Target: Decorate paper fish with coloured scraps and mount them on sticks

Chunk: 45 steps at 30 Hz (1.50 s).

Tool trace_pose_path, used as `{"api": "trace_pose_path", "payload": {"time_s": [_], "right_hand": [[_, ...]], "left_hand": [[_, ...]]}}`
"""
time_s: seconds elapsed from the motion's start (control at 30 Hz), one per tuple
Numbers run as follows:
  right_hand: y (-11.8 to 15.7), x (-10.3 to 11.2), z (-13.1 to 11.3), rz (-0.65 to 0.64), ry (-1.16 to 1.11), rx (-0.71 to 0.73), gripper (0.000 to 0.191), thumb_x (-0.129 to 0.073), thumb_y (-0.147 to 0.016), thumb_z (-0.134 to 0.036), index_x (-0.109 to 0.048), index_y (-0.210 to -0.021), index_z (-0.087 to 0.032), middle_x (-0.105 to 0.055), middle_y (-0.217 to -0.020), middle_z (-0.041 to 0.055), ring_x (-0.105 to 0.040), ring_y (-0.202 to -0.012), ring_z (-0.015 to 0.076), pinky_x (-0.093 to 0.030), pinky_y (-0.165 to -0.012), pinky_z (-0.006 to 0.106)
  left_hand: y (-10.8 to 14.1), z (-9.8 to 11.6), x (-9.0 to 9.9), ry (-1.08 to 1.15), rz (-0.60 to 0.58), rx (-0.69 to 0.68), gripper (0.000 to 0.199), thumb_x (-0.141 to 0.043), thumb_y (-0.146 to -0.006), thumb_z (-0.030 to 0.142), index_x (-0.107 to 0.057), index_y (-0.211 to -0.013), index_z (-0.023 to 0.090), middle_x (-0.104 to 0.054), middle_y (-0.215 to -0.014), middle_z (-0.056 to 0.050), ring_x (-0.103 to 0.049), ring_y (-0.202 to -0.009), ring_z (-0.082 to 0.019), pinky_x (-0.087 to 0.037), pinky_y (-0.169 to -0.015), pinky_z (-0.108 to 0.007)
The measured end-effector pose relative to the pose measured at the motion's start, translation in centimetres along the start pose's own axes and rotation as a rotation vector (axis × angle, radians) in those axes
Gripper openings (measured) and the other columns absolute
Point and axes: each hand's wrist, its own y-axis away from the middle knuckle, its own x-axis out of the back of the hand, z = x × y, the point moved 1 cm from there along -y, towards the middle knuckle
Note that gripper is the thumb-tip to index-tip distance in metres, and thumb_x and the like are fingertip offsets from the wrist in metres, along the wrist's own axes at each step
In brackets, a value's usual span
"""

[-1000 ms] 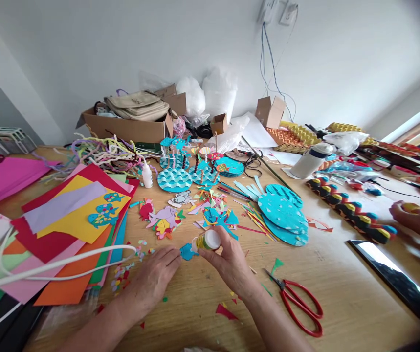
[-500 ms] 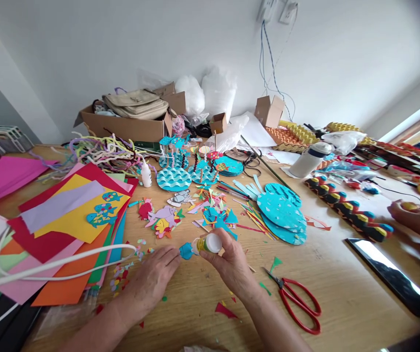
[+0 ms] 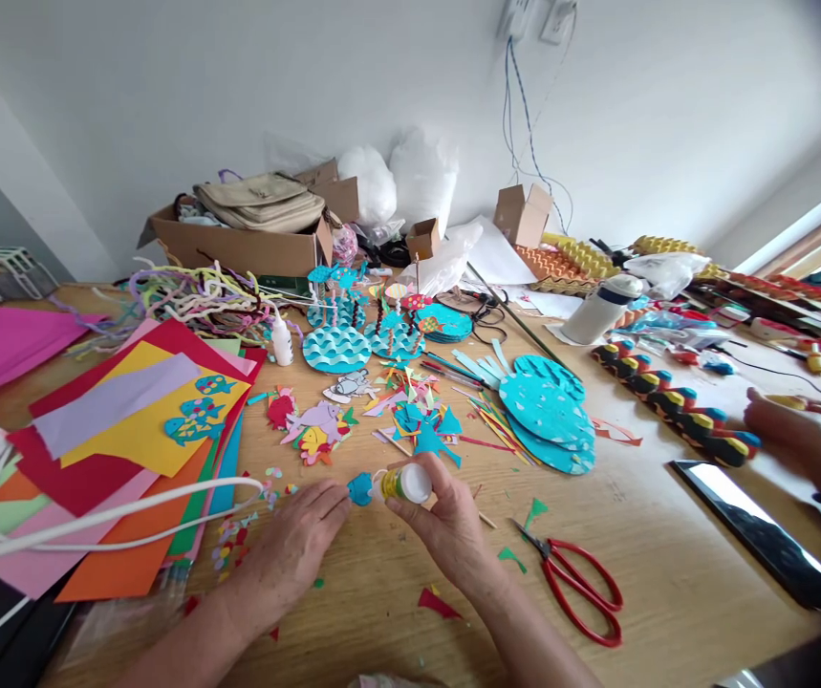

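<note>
In the head view, my right hand [image 3: 453,526] grips a small glue bottle [image 3: 410,483] with a white base and yellow label. The bottle is tipped sideways, its nozzle end pointing left at a small blue paper fish [image 3: 359,489]. My left hand [image 3: 299,540] has its fingers together and grips the left end of that fish, low over the table; the fingertips partly hide it. Beyond my hands lie colourful paper fish cutouts [image 3: 316,422] and a heap of blue paper scraps [image 3: 428,427].
Red-handled scissors [image 3: 582,588] lie right of my right arm. Coloured paper sheets [image 3: 113,487] and a white cable [image 3: 166,492] spread at left. Blue ovals [image 3: 550,420], a white bottle [image 3: 282,342] and fish stands [image 3: 336,350] stand farther back. Another person's hand [image 3: 797,425] works at right beside a phone [image 3: 754,535].
The view has shifted slightly. Both my hands keep almost the same places, with the glue bottle still tipped beside the blue paper fish.
</note>
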Motion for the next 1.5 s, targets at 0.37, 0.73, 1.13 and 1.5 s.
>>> {"api": "trace_pose_path", "payload": {"time_s": [0.37, 0.73, 1.13, 1.5], "right_hand": [[-0.4, 0.2, 0.2, 0.028, 0.076, -0.005, 0.019, -0.061, -0.072, -0.033, -0.05, -0.081, -0.02, -0.056, -0.07, -0.0015, -0.049, -0.062, 0.0132, -0.036, -0.056, 0.022], [-0.8, 0.4, 2.4, 0.186, -0.467, -0.253, 0.03, -0.059, -0.071, -0.042, -0.045, -0.082, -0.018, -0.049, -0.069, -0.0025, -0.043, -0.058, 0.0097, -0.037, -0.054, 0.021], [0.1, 0.5, 2.7, 0.186, -0.427, -0.283, 0.033, -0.062, -0.067, -0.04, -0.046, -0.085, -0.018, -0.052, -0.071, -0.0012, -0.049, -0.062, 0.0124, -0.04, -0.056, 0.023], [0.8, 0.2, 0.4, 0.178, -0.024, -0.089, 0.022, -0.06, -0.071, -0.029, -0.049, -0.088, -0.02, -0.06, -0.079, 0.0009, -0.053, -0.07, 0.0144, -0.041, -0.063, 0.023]], "left_hand": [[0.2, -0.1, -0.3, 0.043, 0.023, 0.0, 0.043, -0.03, -0.076, -0.004, -0.057, -0.103, 0.015, -0.062, -0.105, -0.005, -0.054, -0.1, -0.017, -0.047, -0.088, -0.032], [0.4, -0.4, -0.9, 0.085, 0.028, 0.006, 0.044, -0.029, -0.075, -0.005, -0.058, -0.102, 0.014, -0.06, -0.105, -0.006, -0.052, -0.1, -0.018, -0.046, -0.088, -0.035], [0.5, -0.5, -1.0, 0.054, 0.06, -0.019, 0.044, -0.029, -0.072, -0.004, -0.058, -0.099, 0.016, -0.061, -0.103, -0.006, -0.053, -0.1, -0.018, -0.048, -0.086, -0.034], [0.6, -0.5, -1.4, 0.015, 0.094, -0.008, 0.047, -0.028, -0.071, -0.004, -0.058, -0.102, 0.017, -0.061, -0.105, -0.005, -0.053, -0.099, -0.017, -0.048, -0.086, -0.033]]}}
